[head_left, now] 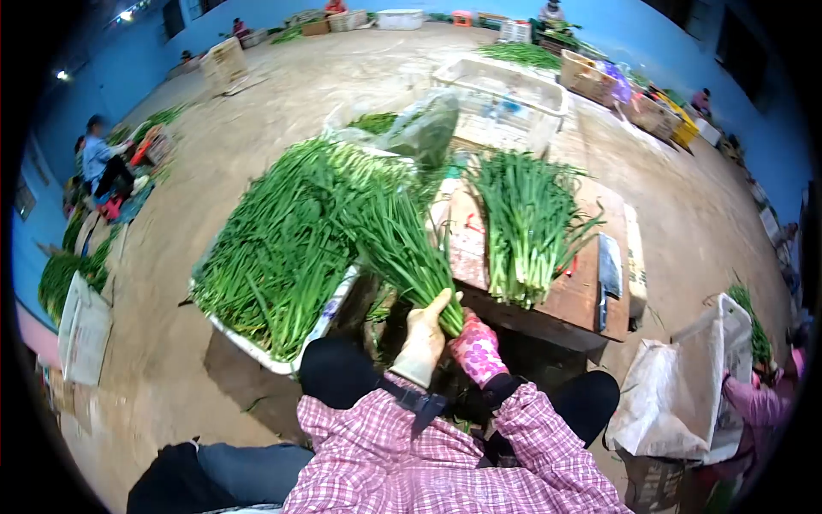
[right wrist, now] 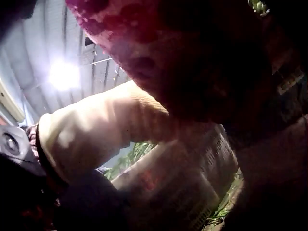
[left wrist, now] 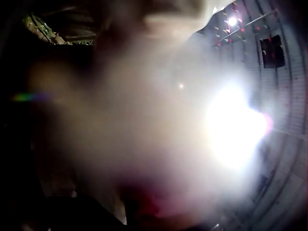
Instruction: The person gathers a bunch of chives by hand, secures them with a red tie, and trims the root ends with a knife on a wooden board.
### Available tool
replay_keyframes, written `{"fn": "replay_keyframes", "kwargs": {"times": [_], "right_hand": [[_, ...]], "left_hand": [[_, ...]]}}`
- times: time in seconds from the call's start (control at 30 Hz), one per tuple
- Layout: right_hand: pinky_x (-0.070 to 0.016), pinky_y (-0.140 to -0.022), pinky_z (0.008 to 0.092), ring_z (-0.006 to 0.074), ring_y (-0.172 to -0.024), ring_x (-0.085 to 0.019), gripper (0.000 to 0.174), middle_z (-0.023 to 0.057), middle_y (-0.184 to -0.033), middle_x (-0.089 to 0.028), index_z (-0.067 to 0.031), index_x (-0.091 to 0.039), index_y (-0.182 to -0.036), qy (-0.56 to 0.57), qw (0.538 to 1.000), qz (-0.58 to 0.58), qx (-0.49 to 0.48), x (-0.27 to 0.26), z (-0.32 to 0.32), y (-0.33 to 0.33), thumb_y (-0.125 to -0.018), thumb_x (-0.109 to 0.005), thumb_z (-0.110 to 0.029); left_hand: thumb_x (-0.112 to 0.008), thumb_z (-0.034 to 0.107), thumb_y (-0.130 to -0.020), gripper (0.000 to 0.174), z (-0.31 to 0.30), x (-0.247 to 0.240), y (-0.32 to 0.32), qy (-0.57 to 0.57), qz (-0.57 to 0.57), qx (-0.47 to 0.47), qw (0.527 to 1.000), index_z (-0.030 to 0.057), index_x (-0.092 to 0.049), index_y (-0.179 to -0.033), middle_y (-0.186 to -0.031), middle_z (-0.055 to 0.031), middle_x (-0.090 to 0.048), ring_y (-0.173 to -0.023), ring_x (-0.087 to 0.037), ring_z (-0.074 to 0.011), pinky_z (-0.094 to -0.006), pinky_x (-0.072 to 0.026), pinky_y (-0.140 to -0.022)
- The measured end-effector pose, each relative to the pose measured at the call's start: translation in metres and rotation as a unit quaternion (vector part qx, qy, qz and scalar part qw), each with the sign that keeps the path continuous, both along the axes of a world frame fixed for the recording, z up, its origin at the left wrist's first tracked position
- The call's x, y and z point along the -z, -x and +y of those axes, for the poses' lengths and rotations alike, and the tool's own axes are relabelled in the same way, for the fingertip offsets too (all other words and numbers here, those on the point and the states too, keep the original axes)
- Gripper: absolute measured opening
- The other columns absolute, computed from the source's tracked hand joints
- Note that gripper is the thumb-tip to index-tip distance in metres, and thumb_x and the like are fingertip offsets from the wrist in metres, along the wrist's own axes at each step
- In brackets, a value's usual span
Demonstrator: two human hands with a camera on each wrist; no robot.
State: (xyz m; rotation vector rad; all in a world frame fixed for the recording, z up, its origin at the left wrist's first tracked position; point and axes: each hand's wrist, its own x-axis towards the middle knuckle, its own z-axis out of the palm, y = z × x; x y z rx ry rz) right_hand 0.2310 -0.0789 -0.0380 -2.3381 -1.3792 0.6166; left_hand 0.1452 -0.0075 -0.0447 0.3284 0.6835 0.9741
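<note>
A bunch of long green garlic-like greens [head_left: 411, 253] slants up and left from my hands. My left hand [head_left: 421, 338], in a cream rubber glove, grips its stalk end, thumb across the top. At the right of the stalk ends, my right hand [head_left: 478, 347] holds the bunch in a pink flowered glove, fingers partly hidden. The left wrist view is mostly blur and glare. In the right wrist view the cream glove [right wrist: 101, 127] passes below the dark pink glove [right wrist: 134, 48]. A tub [head_left: 330, 313] heaped with loose greens [head_left: 274, 240] stands at my left.
On the wooden board [head_left: 582, 287] at the right lie a trimmed pile of greens [head_left: 531, 223] and a cleaver [head_left: 609, 270]. Behind stands a large white crate [head_left: 505, 81] beside a plastic bag [head_left: 428, 124]. Another white crate [head_left: 732, 360] stands at the right. People sit around the walls.
</note>
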Motion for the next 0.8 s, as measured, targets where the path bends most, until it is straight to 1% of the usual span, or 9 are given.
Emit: {"fn": "replay_keyframes", "kwargs": {"times": [0.1, 0.17, 0.2, 0.33, 0.4, 0.47, 0.57, 0.7, 0.8], "right_hand": [[-0.0557, -0.068, 0.0344, 0.0266, -0.076, -0.069, 0.046, 0.0118, -0.085, -0.071, -0.0039, -0.062, -0.118, -0.143, 0.972, 0.182, -0.029, -0.002, -0.011, -0.016, -0.078, -0.079, -0.019], [-0.0512, -0.059, 0.0278, 0.0140, -0.065, -0.063, 0.016, 0.0029, -0.076, -0.065, -0.0006, -0.069, -0.096, -0.131, 0.872, 0.471, 0.002, -0.017, -0.020, -0.032, -0.084, -0.074, -0.010], [-0.0516, -0.062, 0.0318, 0.0159, -0.066, -0.061, 0.011, 0.0056, -0.074, -0.063, 0.0009, -0.069, -0.095, -0.062, 0.796, 0.601, 0.038, -0.025, -0.025, -0.038, -0.087, -0.070, -0.007], [-0.0463, -0.067, 0.0361, 0.0150, -0.065, -0.053, 0.020, 0.0091, -0.083, -0.062, 0.0051, -0.064, -0.107, -0.095, 0.746, 0.659, -0.029, -0.015, -0.040, -0.044, -0.091, -0.061, -0.006], [-0.0437, -0.067, 0.0355, 0.0136, -0.064, -0.049, 0.023, 0.0086, -0.086, -0.060, 0.0052, -0.062, -0.108, -0.082, 0.643, 0.761, 0.006, -0.016, -0.045, -0.042, -0.088, -0.062, -0.006], [-0.0419, -0.066, 0.0339, 0.0124, -0.063, -0.044, 0.022, 0.0065, -0.087, -0.058, 0.0038, -0.062, -0.104, -0.045, 0.459, 0.887, 0.027, -0.010, -0.052, -0.044, -0.083, -0.066, -0.005], [-0.0378, -0.068, 0.0333, 0.0115, -0.063, -0.037, 0.029, 0.0054, -0.089, -0.054, 0.0033, -0.058, -0.112, 0.002, 0.445, 0.895, 0.025, -0.015, -0.062, -0.036, -0.085, -0.062, -0.008], [-0.0388, -0.068, 0.0327, 0.0119, -0.062, -0.041, 0.036, 0.0038, -0.086, -0.054, 0.0027, -0.057, -0.119, 0.038, 0.420, 0.907, -0.004, 0.001, -0.059, -0.040, -0.087, -0.064, -0.013], [-0.0413, -0.069, 0.0345, 0.0129, -0.065, -0.047, 0.036, 0.0020, -0.082, -0.057, 0.0012, -0.059, -0.118, 0.037, 0.565, 0.824, 0.001, -0.023, -0.061, -0.034, -0.088, -0.067, -0.018]], "left_hand": [[-0.073, 0.033, -0.090, 0.055, -0.003, -0.018, 0.018, -0.119, 0.025, 0.091, 0.988, -0.0025, -0.055, -0.129, -0.118, -0.0130, -0.067, -0.108, -0.064, -0.0253, -0.0403, -0.0510, -0.098], [-0.073, 0.037, -0.088, 0.065, -0.003, -0.007, 0.027, -0.152, 0.013, 0.086, 0.985, 0.0014, -0.048, -0.137, -0.128, -0.0118, -0.061, -0.115, -0.060, -0.0256, -0.0414, -0.0470, -0.104], [-0.073, 0.040, -0.087, 0.070, -0.004, -0.006, 0.029, -0.155, 0.022, 0.069, 0.985, 0.0022, -0.046, -0.139, -0.129, -0.0123, -0.061, -0.116, -0.060, -0.0262, -0.0419, -0.0470, -0.104], [-0.070, 0.050, -0.086, 0.079, -0.018, 0.001, 0.033, -0.055, -0.073, 0.142, 0.986, 0.0029, -0.042, -0.144, -0.134, -0.0149, -0.058, -0.116, -0.060, -0.0289, -0.0466, -0.0483, -0.102], [-0.067, 0.055, -0.086, 0.083, -0.014, 0.017, 0.038, -0.024, -0.169, 0.301, 0.938, 0.0047, -0.040, -0.146, -0.136, -0.0164, -0.057, -0.115, -0.061, -0.0307, -0.0494, -0.0500, -0.099], [-0.065, 0.060, -0.085, 0.088, -0.012, -0.006, 0.037, -0.061, -0.179, 0.378, 0.906, 0.0039, -0.039, -0.148, -0.143, -0.0196, -0.052, -0.114, -0.063, -0.0322, -0.0483, -0.0536, -0.094], [-0.067, 0.055, -0.087, 0.091, -0.008, -0.017, 0.029, -0.136, -0.156, 0.368, 0.907, -0.0011, -0.034, -0.150, -0.150, -0.0204, -0.045, -0.121, -0.061, -0.0327, -0.0435, -0.0545, -0.097], [-0.068, 0.024, -0.094, 0.061, -0.019, -0.043, 0.019, -0.136, -0.159, 0.279, 0.937, -0.0030, -0.044, -0.143, -0.140, -0.0151, -0.057, -0.116, -0.064, -0.0302, -0.0393, -0.0574, -0.093], [-0.068, 0.013, -0.093, 0.047, -0.015, -0.050, 0.020, -0.070, -0.039, 0.267, 0.960, -0.0040, -0.053, -0.134, -0.128, -0.0141, -0.065, -0.102, -0.070, -0.0294, -0.0380, -0.0609, -0.085]]}}
